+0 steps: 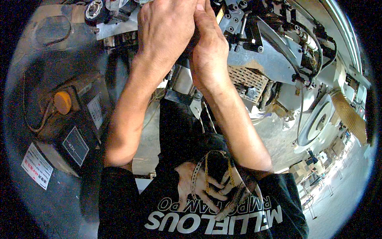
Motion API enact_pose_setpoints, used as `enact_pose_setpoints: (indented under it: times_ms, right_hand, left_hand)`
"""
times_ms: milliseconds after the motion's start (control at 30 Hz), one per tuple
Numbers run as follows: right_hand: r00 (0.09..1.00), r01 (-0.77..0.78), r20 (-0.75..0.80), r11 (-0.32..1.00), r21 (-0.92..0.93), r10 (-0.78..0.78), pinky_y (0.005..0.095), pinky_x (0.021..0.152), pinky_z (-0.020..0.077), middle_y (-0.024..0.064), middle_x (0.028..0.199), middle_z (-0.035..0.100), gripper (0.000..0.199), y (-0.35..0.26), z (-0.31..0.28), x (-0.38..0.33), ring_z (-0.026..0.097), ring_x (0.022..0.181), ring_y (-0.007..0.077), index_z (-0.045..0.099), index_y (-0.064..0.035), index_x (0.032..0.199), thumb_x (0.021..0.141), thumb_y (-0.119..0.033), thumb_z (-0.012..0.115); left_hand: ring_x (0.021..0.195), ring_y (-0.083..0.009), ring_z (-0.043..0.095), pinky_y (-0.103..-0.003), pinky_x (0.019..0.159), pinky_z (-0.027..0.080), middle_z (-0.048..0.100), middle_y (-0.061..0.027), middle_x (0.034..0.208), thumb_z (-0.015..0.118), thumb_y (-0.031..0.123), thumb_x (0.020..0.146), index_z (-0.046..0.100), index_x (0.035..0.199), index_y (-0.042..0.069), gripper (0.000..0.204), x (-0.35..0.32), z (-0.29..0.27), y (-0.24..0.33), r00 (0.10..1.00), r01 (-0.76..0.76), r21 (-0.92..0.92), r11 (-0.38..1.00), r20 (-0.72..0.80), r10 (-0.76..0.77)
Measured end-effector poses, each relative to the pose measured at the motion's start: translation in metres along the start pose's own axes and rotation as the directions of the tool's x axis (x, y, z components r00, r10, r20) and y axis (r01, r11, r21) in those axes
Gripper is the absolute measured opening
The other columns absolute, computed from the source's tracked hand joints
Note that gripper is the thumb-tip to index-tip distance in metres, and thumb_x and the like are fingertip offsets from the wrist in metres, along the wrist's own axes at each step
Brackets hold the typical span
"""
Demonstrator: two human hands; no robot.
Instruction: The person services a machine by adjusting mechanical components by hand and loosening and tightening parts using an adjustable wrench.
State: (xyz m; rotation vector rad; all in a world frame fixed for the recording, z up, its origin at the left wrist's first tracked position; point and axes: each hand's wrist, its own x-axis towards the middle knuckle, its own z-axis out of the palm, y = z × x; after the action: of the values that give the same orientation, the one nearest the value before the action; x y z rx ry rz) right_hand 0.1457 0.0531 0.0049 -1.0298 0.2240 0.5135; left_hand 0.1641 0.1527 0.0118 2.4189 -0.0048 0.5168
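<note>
At the upper edge, my left hand is closed, its back toward me and its fingertips out of sight. My right hand presses close beside it, fingers drawn together and thumb side up, the two touching near the top. Whatever they hold is hidden behind them or beyond the frame. Both are over a metal machine; just right of my right hand is a bolted bracket block with black screws and a small lever. Below and between my wrists sits a metal cylinder block.
A perforated metal plate and black cables lie to the right, with a ribbed tan hose farther out. On the left stands a dark tank with an orange cap. A round roller is at the upper left.
</note>
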Motion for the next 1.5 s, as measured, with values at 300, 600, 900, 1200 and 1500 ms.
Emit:
enact_pose_setpoints:
  times_ms: [300,600,900,1200,1500]
  right_hand:
    - [0.997,-0.067,-0.042,0.995,0.074,0.070,0.0293,0.107,0.0405,0.0162,0.149,0.044,0.073,-0.007,-0.003,0.002,0.050,0.129,0.0220,0.015,0.0001,0.160,0.106,-0.034,0.052]
    - [0.978,0.189,-0.044,0.954,-0.232,-0.204,0.0305,0.110,0.0371,0.0251,0.144,0.050,0.073,0.009,-0.011,0.008,0.050,0.129,0.0221,0.022,0.0134,0.153,0.105,-0.031,0.054]
    - [0.987,0.152,0.093,0.926,-0.346,-0.128,0.0336,0.102,0.0464,0.0179,0.131,0.060,0.064,0.014,0.002,-0.061,0.059,0.113,0.0181,0.032,0.0069,0.149,0.102,-0.025,0.062]
    - [0.968,-0.186,-0.169,0.983,0.009,0.185,0.0454,0.093,0.0555,0.0196,0.121,0.067,0.043,0.012,-0.014,-0.105,0.069,0.106,0.0329,0.044,-0.0038,0.135,0.104,-0.030,0.057]
    - [0.954,-0.086,-0.297,0.989,-0.118,0.047,0.0370,0.072,0.0574,0.0067,0.077,0.063,0.017,-0.007,-0.065,-0.109,0.064,0.071,0.0193,0.057,-0.0056,0.104,0.101,-0.021,0.065]
  left_hand:
    - [0.060,-0.0406,0.063,-0.046,0.050,0.047,0.061,-0.0206,0.066,0.061,0.015,0.096,0.061,0.098,0.003,0.012,0.006,-0.004,0.006,0.999,0.006,-0.011,1.000,0.050,-0.005]
    - [0.072,-0.0444,0.067,-0.048,0.061,0.052,0.067,-0.0262,0.082,0.065,0.018,0.096,0.065,0.106,0.002,0.020,0.003,-0.005,-0.005,0.996,0.080,-0.137,0.987,0.058,-0.073]
    - [0.061,-0.0095,0.063,-0.025,0.055,0.048,0.069,-0.0066,0.078,0.071,0.015,0.096,0.066,0.101,0.002,0.014,-0.091,-0.037,-0.010,0.871,0.300,-0.539,0.787,-0.182,-0.456]
    - [0.051,-0.0195,0.058,-0.031,0.055,0.050,0.061,-0.0125,0.066,0.056,0.026,0.103,0.049,0.113,0.001,0.028,-0.178,-0.075,0.012,0.777,0.401,-0.807,0.433,0.049,-0.628]
    - [0.068,-0.0155,0.068,-0.029,0.062,0.054,0.070,-0.0094,0.080,0.065,0.018,0.098,0.062,0.102,0.000,0.019,-0.203,-0.068,0.025,0.704,0.679,-0.677,0.282,0.492,-0.512]
